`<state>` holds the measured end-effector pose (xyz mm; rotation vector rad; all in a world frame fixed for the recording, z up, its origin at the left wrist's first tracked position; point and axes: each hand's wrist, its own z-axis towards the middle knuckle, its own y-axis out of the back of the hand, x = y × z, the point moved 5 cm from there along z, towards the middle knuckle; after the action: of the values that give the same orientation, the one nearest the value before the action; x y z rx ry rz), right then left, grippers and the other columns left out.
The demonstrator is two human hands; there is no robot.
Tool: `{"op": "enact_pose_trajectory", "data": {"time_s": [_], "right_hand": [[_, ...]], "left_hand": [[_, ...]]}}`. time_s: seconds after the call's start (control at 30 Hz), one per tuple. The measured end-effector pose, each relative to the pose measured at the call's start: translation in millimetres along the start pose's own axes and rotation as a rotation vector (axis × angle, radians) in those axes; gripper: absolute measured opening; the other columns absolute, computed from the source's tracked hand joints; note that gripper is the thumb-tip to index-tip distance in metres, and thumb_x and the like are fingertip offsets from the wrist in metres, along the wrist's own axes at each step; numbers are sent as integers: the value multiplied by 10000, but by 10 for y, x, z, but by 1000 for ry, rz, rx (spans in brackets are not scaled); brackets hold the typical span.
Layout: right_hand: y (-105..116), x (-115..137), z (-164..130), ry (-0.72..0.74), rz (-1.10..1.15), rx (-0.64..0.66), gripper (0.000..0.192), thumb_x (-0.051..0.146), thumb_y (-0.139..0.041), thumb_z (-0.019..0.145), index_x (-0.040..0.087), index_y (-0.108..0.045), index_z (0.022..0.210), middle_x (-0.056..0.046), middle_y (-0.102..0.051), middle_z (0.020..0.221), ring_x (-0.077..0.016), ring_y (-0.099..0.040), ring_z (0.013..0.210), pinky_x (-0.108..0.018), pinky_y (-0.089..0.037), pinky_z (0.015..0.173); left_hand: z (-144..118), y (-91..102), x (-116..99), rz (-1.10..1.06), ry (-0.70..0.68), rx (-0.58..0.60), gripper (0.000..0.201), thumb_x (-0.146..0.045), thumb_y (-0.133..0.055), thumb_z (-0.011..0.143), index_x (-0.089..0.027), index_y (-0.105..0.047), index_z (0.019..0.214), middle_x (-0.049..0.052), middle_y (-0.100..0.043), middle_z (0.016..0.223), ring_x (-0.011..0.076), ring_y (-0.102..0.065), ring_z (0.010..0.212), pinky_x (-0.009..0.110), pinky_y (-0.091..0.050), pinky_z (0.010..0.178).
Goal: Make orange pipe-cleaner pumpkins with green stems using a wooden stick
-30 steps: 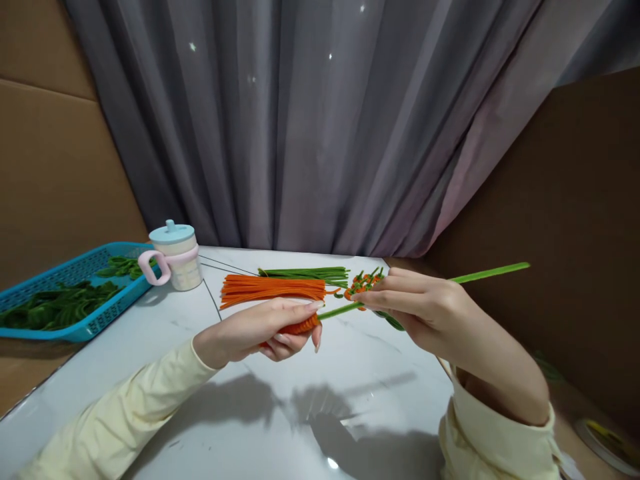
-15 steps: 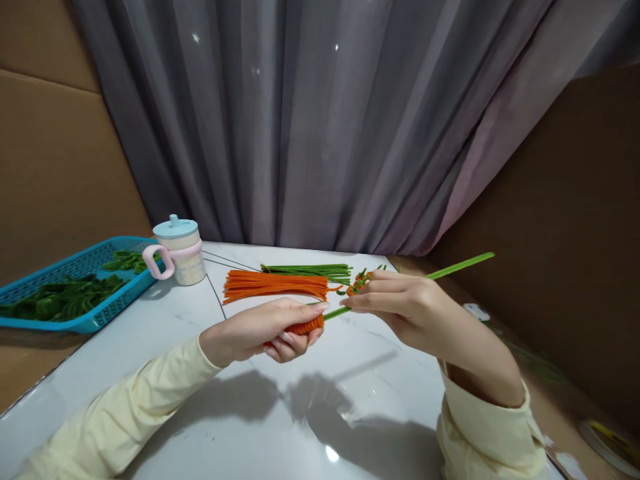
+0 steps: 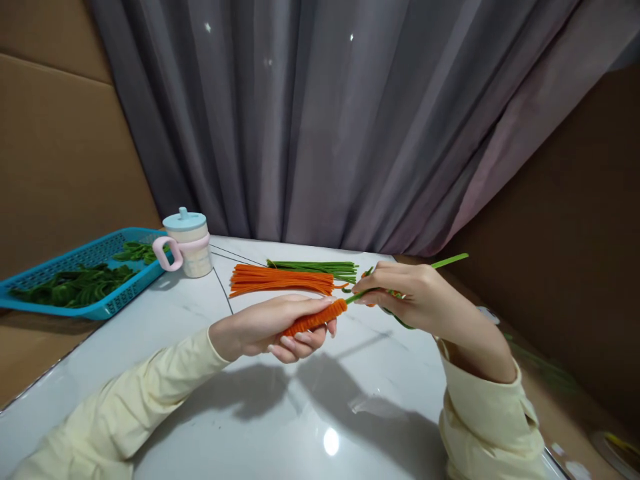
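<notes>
Indoors | white marble table (image 3: 280, 413) | grey curtain (image 3: 325, 120) | cardboard walls (image 3: 60, 147)

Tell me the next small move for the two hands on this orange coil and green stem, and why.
Probably bend the green stem down against the wide end of the orange coil. The left hand holds the coil, and the right hand pinches the stem just past that end, where the stem juts straight out to the right, unwrapped.
</notes>
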<state>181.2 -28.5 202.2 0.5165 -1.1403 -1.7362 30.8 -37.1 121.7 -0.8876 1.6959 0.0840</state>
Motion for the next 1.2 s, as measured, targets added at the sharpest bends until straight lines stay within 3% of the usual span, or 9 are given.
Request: {"op": "enact_pose_trajectory", "data": {"time_s": [0.33,0.57,0.9,1.2], "right_hand": [[-43,20,-2,-4,22,50,187,95,-492,894,135,-669,850,-57,-643,734,-144,-582,666,-244,-440,623],[-163,64,42,6,31,84,191,80,-496,889,139,-675,857,-51,-643,754,-138,-586,689,-233,-439,637],[12,-35,-47,-55,-38,41,215,124,-472,895,166,-682,876,-49,-692,789,-139,-619,678,-230,-452,591],[-147,-21,18,-52,-44,85,212,62,-497,864,144,-692,844,-41,-665,732,-118,-591,622,-209,-427,589]], "left_hand": [[12,20,-13,13,18,-67,435,-569,-539,829,-167,-439,695,-95,-204,497,42,-80,429,119,-64,331],[29,5,-11,31,6,-80,457,-581,-503,845,-168,-402,678,-90,-207,523,43,-94,440,133,-69,350],[48,32,17,34,-4,-80,472,-570,-535,829,-178,-342,650,-83,-217,552,36,-108,438,148,-71,365],[50,34,29,57,2,-120,467,-578,-529,828,-180,-351,660,-80,-233,552,37,-131,430,162,-76,373]]}}
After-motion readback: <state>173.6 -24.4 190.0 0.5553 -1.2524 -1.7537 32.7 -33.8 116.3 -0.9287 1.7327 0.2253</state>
